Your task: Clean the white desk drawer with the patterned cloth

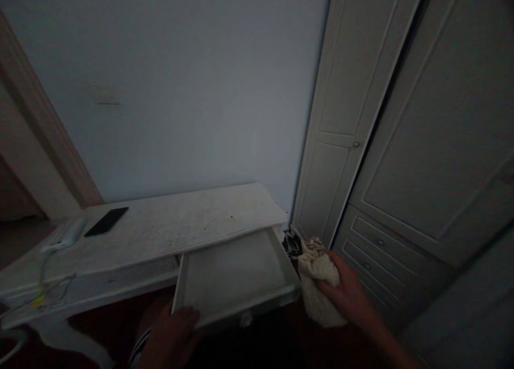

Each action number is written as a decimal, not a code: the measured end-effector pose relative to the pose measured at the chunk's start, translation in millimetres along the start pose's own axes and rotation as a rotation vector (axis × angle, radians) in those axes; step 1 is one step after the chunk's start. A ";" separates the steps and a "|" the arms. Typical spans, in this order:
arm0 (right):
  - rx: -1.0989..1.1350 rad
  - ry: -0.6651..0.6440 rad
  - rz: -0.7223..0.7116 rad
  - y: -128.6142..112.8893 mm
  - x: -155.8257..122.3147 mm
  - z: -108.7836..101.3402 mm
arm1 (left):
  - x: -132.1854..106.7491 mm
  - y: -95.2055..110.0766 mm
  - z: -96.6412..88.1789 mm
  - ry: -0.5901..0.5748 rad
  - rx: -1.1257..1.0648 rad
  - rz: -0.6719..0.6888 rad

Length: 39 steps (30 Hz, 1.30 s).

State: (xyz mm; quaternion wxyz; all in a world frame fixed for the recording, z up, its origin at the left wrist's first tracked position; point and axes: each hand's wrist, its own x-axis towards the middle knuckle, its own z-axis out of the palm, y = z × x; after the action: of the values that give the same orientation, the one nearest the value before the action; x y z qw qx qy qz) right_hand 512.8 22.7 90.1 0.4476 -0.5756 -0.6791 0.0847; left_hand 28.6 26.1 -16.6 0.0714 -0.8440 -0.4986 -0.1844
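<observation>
A white drawer (236,272) is pulled out of the white table (180,213), and its inside shows no contents. My left hand (174,329) is closed over the drawer's front left corner. To the right of the drawer, my right hand (345,288) grips a crumpled cream-coloured cloth (321,283), whose lower end hangs down. The cloth is beside the drawer's right wall; whether they touch I cannot tell. A small knob (246,319) sits on the drawer's front.
A dark phone (106,221) and a white device (63,234) with a cable (42,272) lie on the table's left part. A grey wardrobe (337,106) with several drawers stands at the right. Behind the table rises a bluish wall (201,90). The room is dim.
</observation>
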 end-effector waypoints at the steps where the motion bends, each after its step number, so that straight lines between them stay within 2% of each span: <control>1: -0.032 0.021 0.000 5.4 -3.8 6.0 | 7.0 1.3 -3.8 -0.034 0.002 -0.005; 3: -0.062 0.035 -0.004 10.9 -9.8 32.4 | 19.7 3.8 -8.8 -0.102 -0.006 -0.009; 6: -0.069 0.074 -0.001 3.0 -17.8 96.2 | 32.7 5.3 -7.0 -0.161 -0.025 -0.009; 9: -0.046 0.123 -0.017 -19.2 -25.9 161.4 | 40.1 4.1 -1.6 -0.137 -0.018 -0.012; 11: -0.008 0.108 -0.100 -33.3 -29.7 190.7 | 44.1 2.8 -1.4 -0.099 -0.015 0.000; 12: 0.000 0.085 -0.143 -37.5 -30.8 199.0 | 46.1 2.1 -2.6 -0.085 -0.017 0.009; 15: -0.025 -0.026 -0.226 -31.9 -30.1 197.8 | 51.1 -0.9 -8.8 -0.083 -0.025 0.039; 17: -0.057 -0.063 -0.217 -12.8 -27.4 180.8 | 53.3 -2.6 -12.8 -0.105 -0.036 0.051; 18: -0.070 -0.041 -0.192 -0.5 -25.5 170.2 | 54.2 -3.0 -14.5 -0.122 -0.044 0.053; 21: -0.060 0.162 -0.053 34.4 -18.5 142.3 | 56.7 -1.1 -19.3 -0.211 -0.048 0.026; 23: -0.011 0.317 0.056 47.1 -13.8 135.3 | 58.7 1.9 -22.4 -0.276 -0.029 -0.011; 26: 0.041 0.479 0.163 45.1 -12.2 146.9 | 61.6 4.7 -26.4 -0.340 -0.005 -0.038; 29: 0.020 0.542 0.153 25.3 -21.1 175.2 | 63.9 3.5 -28.7 -0.349 -0.010 -0.033; 32: 0.011 0.500 0.032 1.1 -35.9 204.7 | 65.1 0.2 -28.8 -0.336 -0.019 -0.021; 35: 0.007 0.401 -0.086 -11.9 -47.3 223.6 | 64.8 -2.8 -26.9 -0.325 -0.003 -0.018; 37: -0.007 0.337 -0.156 -6.7 -50.3 225.3 | 64.3 -3.5 -25.7 -0.320 0.000 -0.019; 39: -0.011 0.265 -0.220 9.2 -50.7 217.9 | 64.6 -2.2 -26.2 -0.311 -0.001 -0.020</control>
State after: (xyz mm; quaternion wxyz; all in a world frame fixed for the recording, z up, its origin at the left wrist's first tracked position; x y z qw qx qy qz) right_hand 362.4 69.5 -69.0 0.5366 -0.5065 -0.6734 -0.0452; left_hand 48.5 71.9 32.1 -0.0091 -0.8574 -0.5120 -0.0525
